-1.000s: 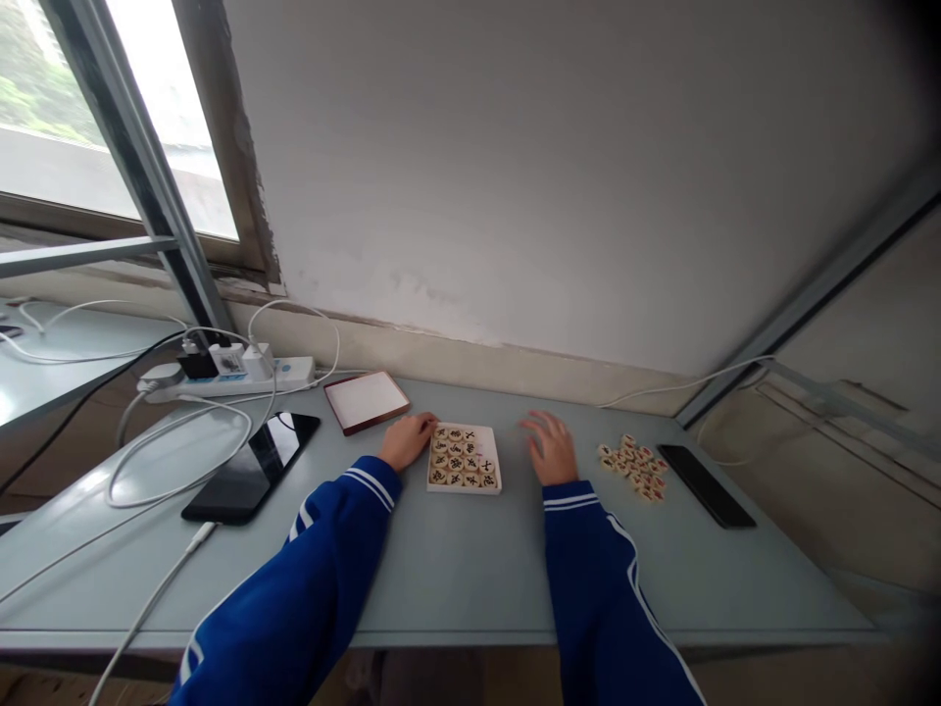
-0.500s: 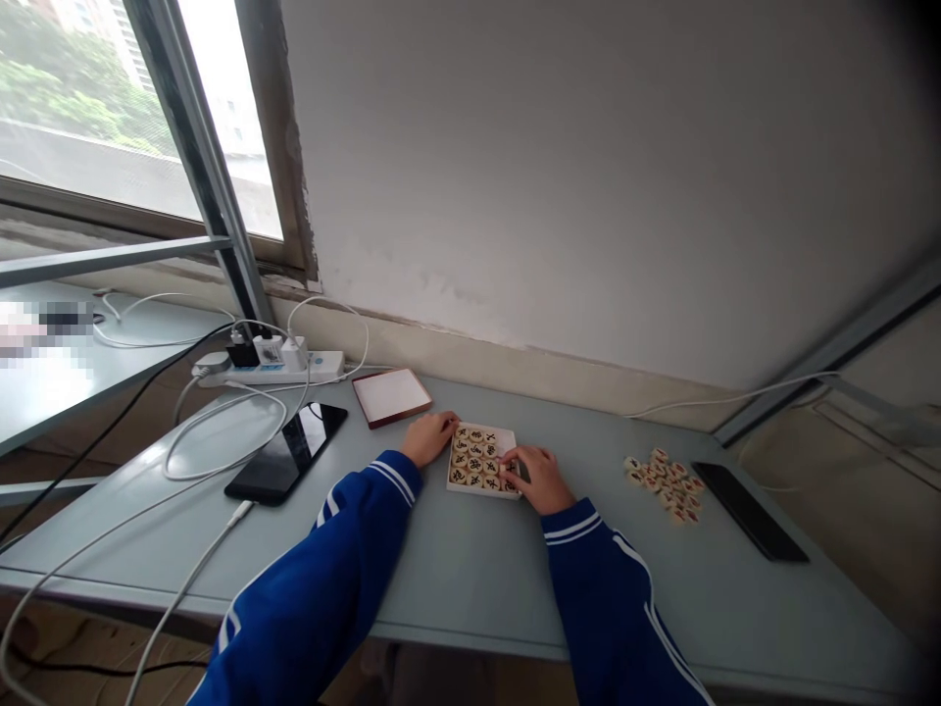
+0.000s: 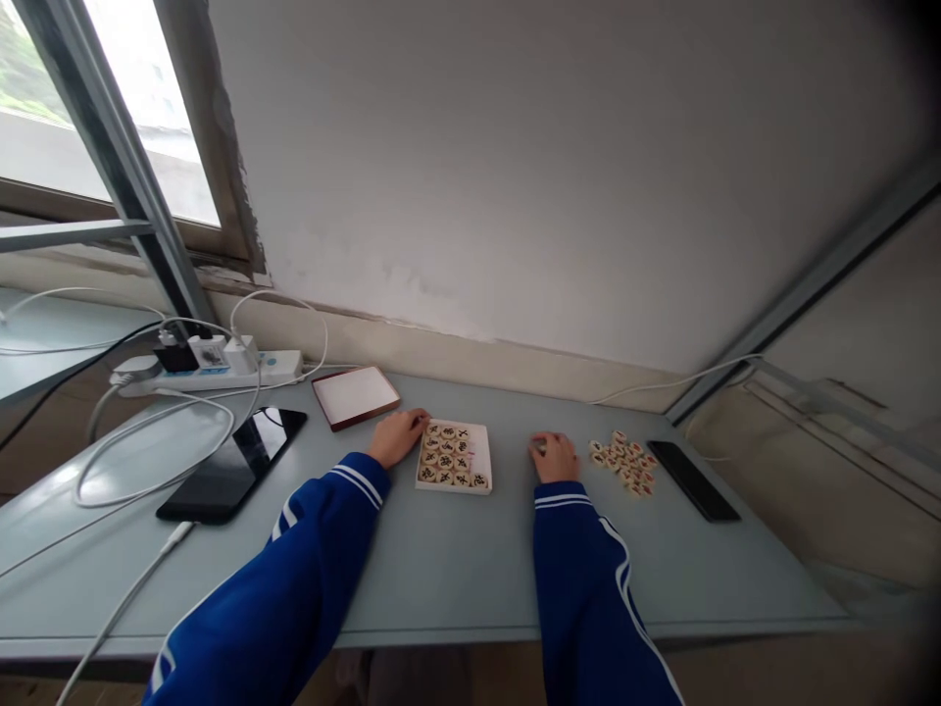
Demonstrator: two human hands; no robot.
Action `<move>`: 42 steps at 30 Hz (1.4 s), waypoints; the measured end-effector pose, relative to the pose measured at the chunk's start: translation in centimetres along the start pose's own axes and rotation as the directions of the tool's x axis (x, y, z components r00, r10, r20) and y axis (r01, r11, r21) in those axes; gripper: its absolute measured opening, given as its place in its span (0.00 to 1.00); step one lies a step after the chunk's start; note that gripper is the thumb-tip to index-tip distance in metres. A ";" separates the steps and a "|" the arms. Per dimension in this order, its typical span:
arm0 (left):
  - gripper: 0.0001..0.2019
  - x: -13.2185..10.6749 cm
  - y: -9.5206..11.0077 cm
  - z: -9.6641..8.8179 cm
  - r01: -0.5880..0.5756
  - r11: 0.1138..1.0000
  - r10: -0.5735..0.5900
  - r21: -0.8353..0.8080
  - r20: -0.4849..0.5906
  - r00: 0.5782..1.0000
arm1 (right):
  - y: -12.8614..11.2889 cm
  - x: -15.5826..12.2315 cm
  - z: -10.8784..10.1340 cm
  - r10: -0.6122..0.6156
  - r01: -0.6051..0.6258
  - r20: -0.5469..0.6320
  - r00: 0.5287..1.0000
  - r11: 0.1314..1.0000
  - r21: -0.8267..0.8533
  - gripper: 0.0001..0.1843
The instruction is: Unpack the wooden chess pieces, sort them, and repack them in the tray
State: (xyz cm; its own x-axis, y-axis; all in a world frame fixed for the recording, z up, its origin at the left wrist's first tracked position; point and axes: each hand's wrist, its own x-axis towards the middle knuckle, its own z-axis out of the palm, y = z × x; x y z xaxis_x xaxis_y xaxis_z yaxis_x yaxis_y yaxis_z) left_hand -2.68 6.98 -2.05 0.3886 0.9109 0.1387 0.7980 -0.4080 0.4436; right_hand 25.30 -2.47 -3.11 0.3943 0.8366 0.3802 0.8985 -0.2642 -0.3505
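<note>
Where the desk meets the wall: a pale grey-green desk (image 3: 448, 579) runs along a white wall (image 3: 515, 176), with a window frame (image 3: 124, 127) at the far left.

Desk, left side: a power strip (image 3: 213, 375), white cables (image 3: 154, 485), a black smartphone (image 3: 231, 466) and a brown-rimmed box lid (image 3: 356, 397).

Desk, right side: a second smartphone (image 3: 692, 480) lies near the back edge.

Shallow white tray (image 3: 454, 489): a firm push from the left hand could probably slide it and disturb its contents. It sits mid-desk between the hands, nearly square, with no clear long axis, and one corner points toward the wearer.

Left hand (image 3: 397, 437): relaxed, fingers extended, touching the tray's left side, grasping nothing.

Right hand (image 3: 555, 457): curled on the desk, apart from the tray; whether it holds anything cannot be told.

Chinese chess pieces (image 3: 445, 456): flat discs in the tray, marked faces up, closely packed.

Loose pile of pieces (image 3: 623, 463): elongated from upper left to lower right, just beside the right hand; a careless sweep could scatter it toward the second smartphone.
</note>
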 end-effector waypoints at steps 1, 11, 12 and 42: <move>0.19 0.0 0.0 0.0 -0.005 1.000 0.005 0.000 -0.002 1.000 | 0.5 0.0 0.2 0.010 -0.014 -0.049 0.999 0.997 -0.076 0.14; 0.19 0.0 -0.2 0.2 -0.015 1.000 0.015 -0.014 -0.003 1.000 | 2.8 0.6 2.8 -0.096 0.114 0.102 0.990 0.975 -0.192 0.24; 0.19 0.1 -0.2 0.2 -0.015 1.000 0.015 -0.013 -0.002 1.000 | 3.2 0.7 2.2 -0.136 0.146 0.063 0.989 0.970 -0.196 0.23; 0.19 0.2 -0.3 0.4 -0.004 1.000 0.004 -0.009 -0.003 1.000 | 9.3 -0.5 -1.4 -0.142 0.101 -0.044 0.989 0.859 -0.501 0.35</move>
State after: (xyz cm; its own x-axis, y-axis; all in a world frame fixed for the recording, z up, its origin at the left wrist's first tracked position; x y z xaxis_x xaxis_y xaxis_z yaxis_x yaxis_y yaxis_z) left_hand -2.67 7.23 -2.51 0.3906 0.9095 0.1426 0.7921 -0.4110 0.4513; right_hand 33.75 -6.07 -5.37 0.2707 0.8439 0.4632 0.9087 -0.3829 0.1665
